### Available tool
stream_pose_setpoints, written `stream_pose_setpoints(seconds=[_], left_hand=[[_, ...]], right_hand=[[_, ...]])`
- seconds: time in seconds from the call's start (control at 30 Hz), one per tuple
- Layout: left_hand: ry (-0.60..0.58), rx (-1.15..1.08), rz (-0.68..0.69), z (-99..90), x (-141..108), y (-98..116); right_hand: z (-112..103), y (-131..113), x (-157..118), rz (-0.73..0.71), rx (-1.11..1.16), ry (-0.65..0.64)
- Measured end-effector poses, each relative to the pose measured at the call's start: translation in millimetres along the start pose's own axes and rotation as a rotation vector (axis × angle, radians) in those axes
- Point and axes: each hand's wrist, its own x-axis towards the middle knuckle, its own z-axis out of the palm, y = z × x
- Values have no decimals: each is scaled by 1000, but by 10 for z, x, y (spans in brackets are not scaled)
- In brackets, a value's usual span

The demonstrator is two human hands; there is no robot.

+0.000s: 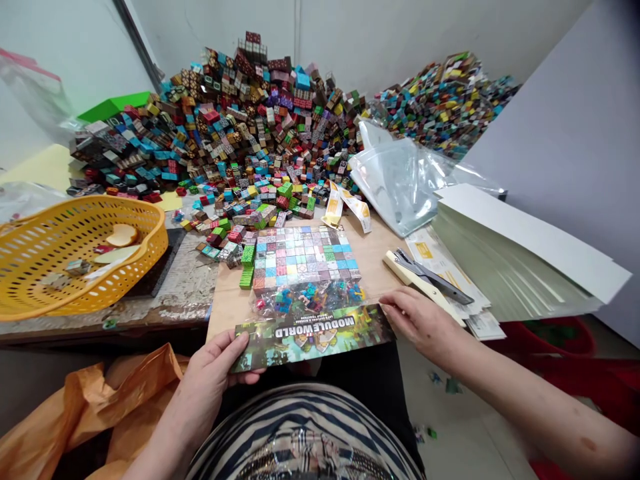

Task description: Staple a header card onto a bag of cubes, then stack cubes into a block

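A printed card reading "MODULE WORLD" lies upside down to my view, across the front edge of the work board. My left hand pinches its left end, thumb on top. At its upper right corner, my right hand has thumb and fingers closed on the edge. Just beyond the card sits a flat block of printed cubes in rows. Between it and the card is a clear bag of small colourful figures. Green cubes stand against the block's left side.
A huge heap of printed cubes rises behind. On the left stands a yellow basket. To the right lie a stapler, a cream-handled tool, clear bags, sticker sheets and a stack of white card.
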Motion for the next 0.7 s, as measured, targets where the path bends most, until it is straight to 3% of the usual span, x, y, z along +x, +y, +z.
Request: stream_pose_setpoints(seconds=[0.13, 0.23, 0.33, 0.43, 0.5, 0.57, 0.63, 0.7], left_hand=[[8, -10, 8, 23, -19, 6], [106, 72, 83, 8, -52, -3], [356, 323, 330, -21, -147, 8], [554, 685, 687, 29, -268, 44], [457, 910, 941, 161, -300, 70], [141, 1105, 1125, 372, -259, 95], [-149, 1305, 1191, 622, -157, 122], [-252, 1425, 1212, 855, -34, 161]], right_hand=[[11, -112, -183, 441, 368, -130], [58, -190, -258, 573, 656, -175], [81, -250, -283, 602, 892, -193], [70, -305, -298, 589, 1056, -183], [50, -350, -304, 552, 1138, -165], [24, -409, -301, 517, 1210, -152], [-6, -480, -291, 495, 1282, -141], [-38, -549, -277, 490, 1341, -111]])
